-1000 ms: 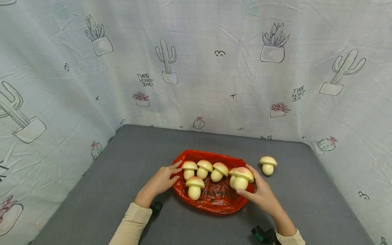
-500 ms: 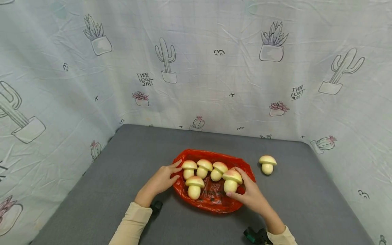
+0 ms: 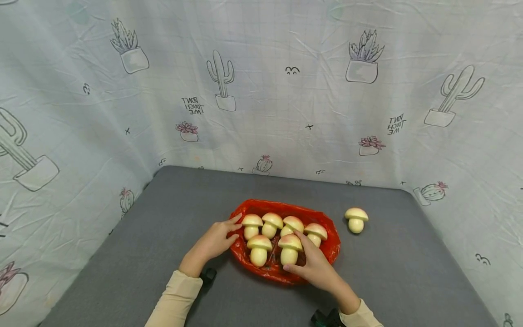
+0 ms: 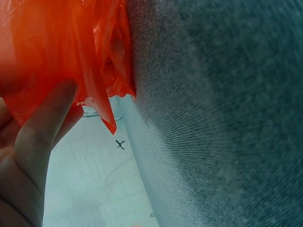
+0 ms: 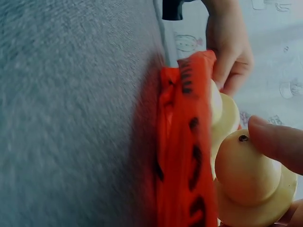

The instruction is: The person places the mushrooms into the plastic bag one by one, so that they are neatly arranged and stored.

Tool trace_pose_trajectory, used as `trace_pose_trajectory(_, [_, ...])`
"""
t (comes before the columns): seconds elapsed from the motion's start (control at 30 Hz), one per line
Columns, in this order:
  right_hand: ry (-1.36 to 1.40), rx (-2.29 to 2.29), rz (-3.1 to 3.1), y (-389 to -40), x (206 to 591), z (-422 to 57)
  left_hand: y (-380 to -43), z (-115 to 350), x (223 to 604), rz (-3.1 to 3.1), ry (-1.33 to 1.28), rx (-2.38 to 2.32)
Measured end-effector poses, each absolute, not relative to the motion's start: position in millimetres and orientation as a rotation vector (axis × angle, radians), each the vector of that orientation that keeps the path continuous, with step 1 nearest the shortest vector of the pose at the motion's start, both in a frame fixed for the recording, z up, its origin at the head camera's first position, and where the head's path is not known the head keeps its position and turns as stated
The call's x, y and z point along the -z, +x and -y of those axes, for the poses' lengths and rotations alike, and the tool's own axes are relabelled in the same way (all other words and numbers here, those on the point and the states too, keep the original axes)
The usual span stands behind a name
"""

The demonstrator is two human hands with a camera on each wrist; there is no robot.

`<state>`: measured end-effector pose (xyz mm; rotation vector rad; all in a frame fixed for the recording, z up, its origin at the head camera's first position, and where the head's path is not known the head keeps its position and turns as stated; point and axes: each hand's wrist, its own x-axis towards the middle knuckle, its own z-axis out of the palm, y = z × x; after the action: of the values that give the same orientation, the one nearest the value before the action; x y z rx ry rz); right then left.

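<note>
A red plastic bag (image 3: 282, 276), opened out like a shallow basin, holds several cream toy mushrooms with pink-tinged caps. At its left rim my left hand (image 3: 216, 240) grips the plastic; the left wrist view shows the thumb (image 4: 47, 123) against the red film. My right hand (image 3: 318, 267) pinches one mushroom (image 3: 289, 255) by its cap and stem, upright over the front middle of the bag. Up close in the right wrist view, the stem end of that mushroom (image 5: 246, 165) shows a small dark mark. Whether its base touches the bag's floor, I cannot tell.
Beyond the bag's right side, a single mushroom (image 3: 356, 221) stands on the grey tabletop (image 3: 196, 195). A pale curtain (image 3: 261, 91) printed with cacti hangs behind the table and along both sides.
The right hand has carried its mushroom leftward and toward the front across the bag, uncovering another mushroom at the bag's right. The left hand has stayed at the rim.
</note>
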<state>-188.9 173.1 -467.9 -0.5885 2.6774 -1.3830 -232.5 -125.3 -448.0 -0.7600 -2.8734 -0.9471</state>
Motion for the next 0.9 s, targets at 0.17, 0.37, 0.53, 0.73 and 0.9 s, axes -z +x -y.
trace_pose_trajectory(0.17, [-0.603, 1.392, -2.665, -188, 471, -167, -232, 125, 447, 2.883, -0.759, 0.923])
trace_pose_trajectory(0.37, [-0.618, 1.38, -2.679, -189, 475, -164, -231, 124, 448, 2.891, -0.757, 0.875])
trace_pose_trajectory(0.53, [-0.645, 1.338, -2.698, -190, 477, -160, -232, 124, 447, 2.896, -0.747, 0.866])
trace_pose_trajectory(0.73, [-0.66, 1.315, -2.731, -187, 477, -155, -232, 125, 447, 2.885, -0.754, 0.85])
trace_pose_trajectory(0.9, [-0.698, 1.259, -2.816, -185, 480, -151, -232, 125, 448, 2.876, -0.758, 0.852])
